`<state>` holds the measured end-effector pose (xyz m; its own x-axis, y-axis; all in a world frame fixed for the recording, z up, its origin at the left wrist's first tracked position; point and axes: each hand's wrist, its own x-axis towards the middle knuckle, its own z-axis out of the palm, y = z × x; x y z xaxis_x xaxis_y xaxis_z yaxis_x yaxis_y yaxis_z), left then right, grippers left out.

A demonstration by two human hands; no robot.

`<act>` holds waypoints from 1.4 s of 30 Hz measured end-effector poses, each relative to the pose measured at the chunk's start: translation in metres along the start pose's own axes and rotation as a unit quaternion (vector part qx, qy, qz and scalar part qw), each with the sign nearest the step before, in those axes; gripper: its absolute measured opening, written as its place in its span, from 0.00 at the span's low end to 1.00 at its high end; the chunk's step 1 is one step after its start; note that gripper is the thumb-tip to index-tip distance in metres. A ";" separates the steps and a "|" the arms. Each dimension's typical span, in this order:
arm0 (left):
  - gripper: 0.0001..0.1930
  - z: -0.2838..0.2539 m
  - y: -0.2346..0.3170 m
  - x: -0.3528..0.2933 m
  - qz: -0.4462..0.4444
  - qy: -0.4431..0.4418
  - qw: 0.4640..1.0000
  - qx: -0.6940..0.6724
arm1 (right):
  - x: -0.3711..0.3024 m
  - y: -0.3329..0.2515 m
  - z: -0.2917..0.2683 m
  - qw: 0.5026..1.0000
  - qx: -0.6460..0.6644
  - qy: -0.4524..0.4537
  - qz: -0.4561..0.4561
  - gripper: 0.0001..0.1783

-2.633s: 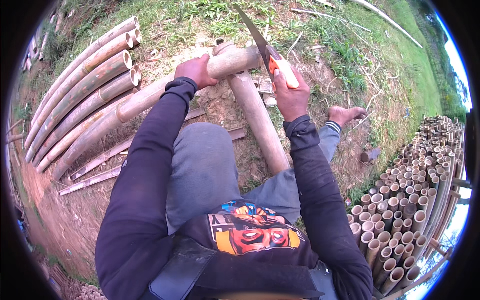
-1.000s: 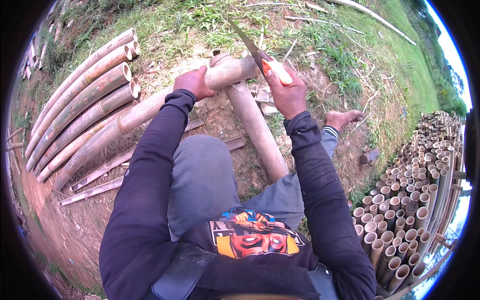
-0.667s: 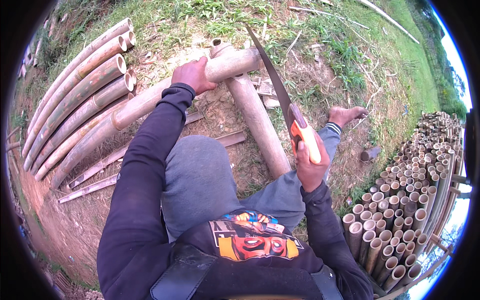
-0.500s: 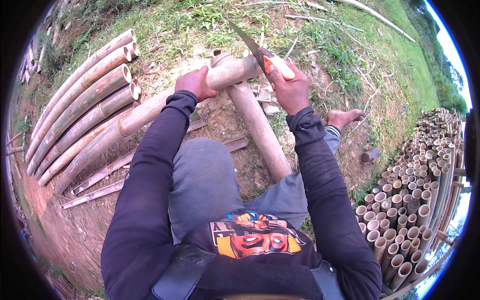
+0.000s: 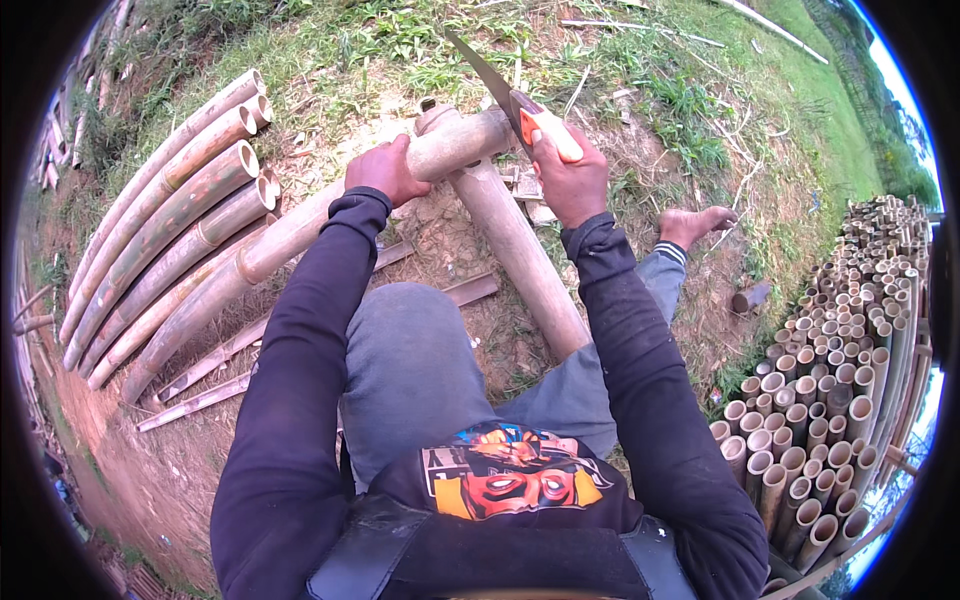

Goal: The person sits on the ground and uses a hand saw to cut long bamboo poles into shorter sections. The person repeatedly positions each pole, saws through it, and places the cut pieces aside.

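My left hand [image 5: 388,171] is wrapped over a thick bamboo pole [image 5: 297,231], holding it from above. The pole runs from the lower left up to the right and lies across a second bamboo pole [image 5: 520,262], which slopes down toward my leg. In my right hand [image 5: 572,178] is a handsaw [image 5: 548,133] with an orange and pale handle, the fingers closed round it. The saw's blade [image 5: 487,78] points away and to the left, right at the held pole's far right end. Whether its teeth are in the bamboo, I cannot tell.
Several long bamboo poles [image 5: 205,175] lie side by side at the left. Split bamboo strips [image 5: 205,400] rest on the ground below them. A big stack of cut bamboo tubes [image 5: 800,430] fills the right side. My bare foot [image 5: 692,226] is out to the right, near a short dark offcut [image 5: 750,298].
The saw has slid slightly away and to the left along with my right hand. My left hand keeps its hold on the pole. The whole view has shifted a little.
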<state>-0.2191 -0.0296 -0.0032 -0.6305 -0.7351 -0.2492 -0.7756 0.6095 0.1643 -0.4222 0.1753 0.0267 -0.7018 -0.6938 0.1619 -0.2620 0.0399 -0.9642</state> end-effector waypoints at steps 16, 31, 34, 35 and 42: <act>0.44 0.000 -0.001 0.003 0.000 -0.014 1.000 0.007 | -0.013 -0.001 -0.001 0.999 0.024 0.019 -0.012 0.21; 0.41 0.008 0.001 0.000 0.010 0.003 1.000 0.007 | -0.040 -0.016 -0.017 0.998 0.005 0.023 -0.062 0.20; 0.44 -0.004 0.002 -0.002 -0.005 -0.007 1.000 0.017 | 0.030 0.004 0.018 0.999 -0.026 -0.007 -0.023 0.19; 0.44 -0.006 0.003 -0.001 -0.006 -0.014 1.000 0.012 | 0.028 0.008 0.013 0.999 0.004 -0.018 -0.040 0.20; 0.44 0.007 -0.003 0.005 0.010 -0.012 1.000 0.014 | -0.184 -0.033 -0.116 0.999 0.003 0.025 0.019 0.24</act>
<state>-0.2198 -0.0328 -0.0116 -0.6440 -0.7164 -0.2682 -0.7621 0.6315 0.1430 -0.3612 0.3853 0.0529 -0.7440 -0.6543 0.1355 -0.2309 0.0614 -0.9710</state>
